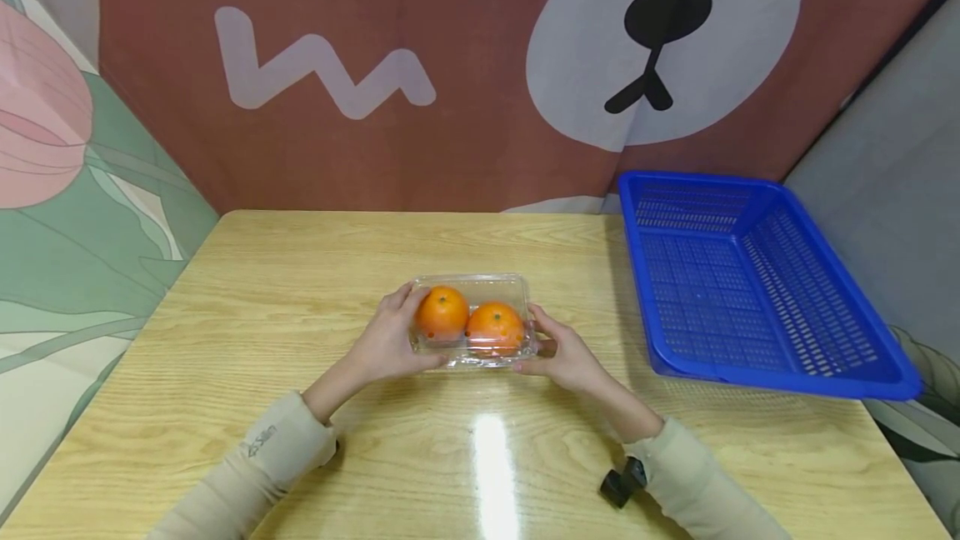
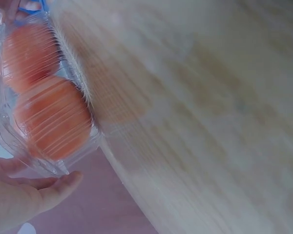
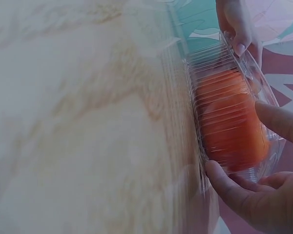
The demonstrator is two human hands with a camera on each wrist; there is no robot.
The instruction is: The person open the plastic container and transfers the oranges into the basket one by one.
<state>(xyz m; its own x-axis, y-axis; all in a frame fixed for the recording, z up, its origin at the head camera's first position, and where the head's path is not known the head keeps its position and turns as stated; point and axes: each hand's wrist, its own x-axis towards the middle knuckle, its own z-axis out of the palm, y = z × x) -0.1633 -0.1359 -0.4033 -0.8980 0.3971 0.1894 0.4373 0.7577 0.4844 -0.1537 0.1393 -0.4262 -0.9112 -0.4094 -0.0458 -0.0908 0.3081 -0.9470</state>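
A clear plastic fruit box (image 1: pixel 480 280) sits near the middle of the wooden table with two oranges inside, the left orange (image 1: pixel 442 312) slightly farther back than the right orange (image 1: pixel 496 328). My left hand (image 1: pixel 386 344) grips the box's left end, thumb along the front edge and fingers round the back. At the right end my right hand (image 1: pixel 567 357) holds it, thumb low at the front corner. Ribbed plastic sides show in both wrist views, where the left hand (image 2: pixel 24 200) and the right hand (image 3: pixel 263 200) are at opposite ends of the box.
To the right stands a blue plastic basket (image 1: pixel 641 298) with slotted walls, nothing visible in it. The wooden table (image 1: pixel 300 273) meets a brown printed cloth (image 1: pixel 480 165) at its back edge. A small black device (image 1: pixel 622 483) is at the right cuff.
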